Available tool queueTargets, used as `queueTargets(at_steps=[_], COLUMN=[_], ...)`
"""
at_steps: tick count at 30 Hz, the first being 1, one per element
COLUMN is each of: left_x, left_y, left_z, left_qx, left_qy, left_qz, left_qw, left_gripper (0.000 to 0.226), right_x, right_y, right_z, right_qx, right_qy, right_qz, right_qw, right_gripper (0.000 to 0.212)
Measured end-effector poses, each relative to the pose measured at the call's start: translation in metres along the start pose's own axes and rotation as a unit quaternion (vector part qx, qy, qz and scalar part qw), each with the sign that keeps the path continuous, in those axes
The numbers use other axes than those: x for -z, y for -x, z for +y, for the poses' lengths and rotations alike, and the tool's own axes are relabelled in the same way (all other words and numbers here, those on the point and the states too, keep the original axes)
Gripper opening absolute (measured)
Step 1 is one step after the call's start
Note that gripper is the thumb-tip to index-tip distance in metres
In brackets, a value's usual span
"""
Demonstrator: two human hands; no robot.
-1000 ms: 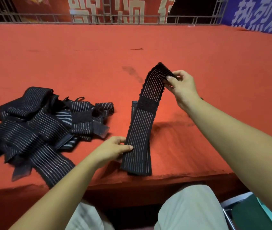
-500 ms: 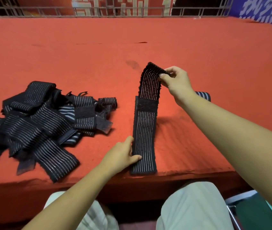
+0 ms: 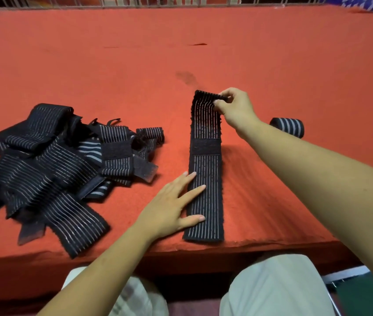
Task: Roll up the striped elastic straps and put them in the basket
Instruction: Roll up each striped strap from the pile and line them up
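A wide table is being covered by red felt, which is being marked by a dark stain near its middle. Its far edge is being bordered by a metal railing, and a blue banner is being displayed beyond the right corner.

red table cloth | dark stain | metal railing at far edge | blue banner
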State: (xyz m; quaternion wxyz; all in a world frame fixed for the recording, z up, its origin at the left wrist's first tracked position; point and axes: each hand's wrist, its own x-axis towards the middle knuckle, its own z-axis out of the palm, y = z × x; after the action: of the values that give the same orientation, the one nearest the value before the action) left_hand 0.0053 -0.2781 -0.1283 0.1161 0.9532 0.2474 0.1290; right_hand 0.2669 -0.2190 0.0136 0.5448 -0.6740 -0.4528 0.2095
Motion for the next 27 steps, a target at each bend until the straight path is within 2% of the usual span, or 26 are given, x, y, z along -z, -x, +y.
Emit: queueTargets(at_steps=[8, 13, 17, 24, 27], left_x=[0.001, 0.0, -0.001, -0.001, 0.0], left_y=[-0.003, -0.003, -0.002, -0.002, -0.002], left_z=[0.003, 0.003, 0.003, 0.003, 0.003], left_qx=[0.003, 0.003, 0.004, 0.004, 0.003], left_qy=[-0.035, -0.034, -0.034, -0.044, -0.041], left_qz=[-0.021, -0.013, -0.01, -0.009, -0.01], left_qw=[0.999, 0.999, 0.999, 0.999, 0.999], left_gripper=[0.075, 0.074, 0.073, 0.072, 0.072], right_x=[-0.028, -0.045, -0.054, -0.061, -0.062], right_y=[-0.04, -0.051, -0.06, -0.072, -0.07], right_z=[0.052, 0.088, 0.106, 0.112, 0.106], right_qx=[-0.07, -0.123, -0.117, -0.11, -0.142], right_qy=[0.02, 0.07, 0.124, 0.199, 0.178], right_qz=[-0.009, -0.006, -0.015, -0.027, -0.023], right_qw=[0.997, 0.99, 0.985, 0.973, 0.973], right_gripper=[0.025, 0.009, 0.01, 0.027, 0.029])
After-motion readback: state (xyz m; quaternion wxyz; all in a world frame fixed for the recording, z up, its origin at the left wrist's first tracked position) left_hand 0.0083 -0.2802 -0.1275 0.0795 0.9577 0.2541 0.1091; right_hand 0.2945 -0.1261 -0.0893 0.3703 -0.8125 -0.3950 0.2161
